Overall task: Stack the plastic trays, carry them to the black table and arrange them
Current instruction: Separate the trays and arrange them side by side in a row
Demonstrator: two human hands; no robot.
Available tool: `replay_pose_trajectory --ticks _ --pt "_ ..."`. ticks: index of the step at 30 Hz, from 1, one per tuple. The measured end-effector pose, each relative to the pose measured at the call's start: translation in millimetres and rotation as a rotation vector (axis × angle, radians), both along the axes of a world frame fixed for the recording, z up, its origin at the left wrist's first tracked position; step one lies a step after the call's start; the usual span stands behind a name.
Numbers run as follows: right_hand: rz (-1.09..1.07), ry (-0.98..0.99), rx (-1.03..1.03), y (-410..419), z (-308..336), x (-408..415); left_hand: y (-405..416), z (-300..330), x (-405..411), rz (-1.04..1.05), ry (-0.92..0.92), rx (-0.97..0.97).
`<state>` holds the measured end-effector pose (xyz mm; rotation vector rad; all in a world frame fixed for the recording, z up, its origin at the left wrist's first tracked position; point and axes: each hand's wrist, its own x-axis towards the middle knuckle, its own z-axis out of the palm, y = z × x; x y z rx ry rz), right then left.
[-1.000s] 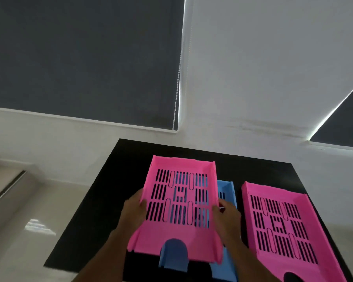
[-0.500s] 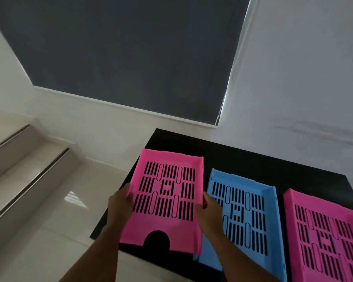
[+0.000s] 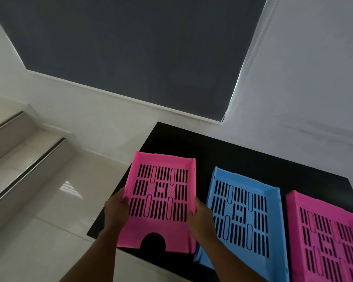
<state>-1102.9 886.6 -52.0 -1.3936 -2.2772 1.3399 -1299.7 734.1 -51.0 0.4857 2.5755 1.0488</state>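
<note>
Trays are already spread across the black table (image 3: 192,143), so the arranging step looks nearly done. In the head view, the only one, the left pink tray (image 3: 161,202) sits at the table's left edge, its notched front end reaching the near edge. The left hand (image 3: 116,210) grips its left wall and the right hand (image 3: 200,218) grips its right wall, fingers curled over the rims. Just beside it to the right lies the blue tray (image 3: 245,218), then the right pink tray (image 3: 330,237), partly cut off by the frame.

Risk, as I judge it: the held tray lies so near the left and near edges that a careless release or sideways nudge could tip it off, and the right hand could knock the blue tray askew.
</note>
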Motion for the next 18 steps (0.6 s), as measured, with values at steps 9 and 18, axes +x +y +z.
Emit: replay_pose_trajectory --ticks 9,18 --pt "-0.038 0.041 -0.006 10 7 11 14 3 12 0.001 -0.054 0.075" --pt "-0.238 0.057 0.100 48 5 63 63 16 67 -0.186 -0.077 0.066"
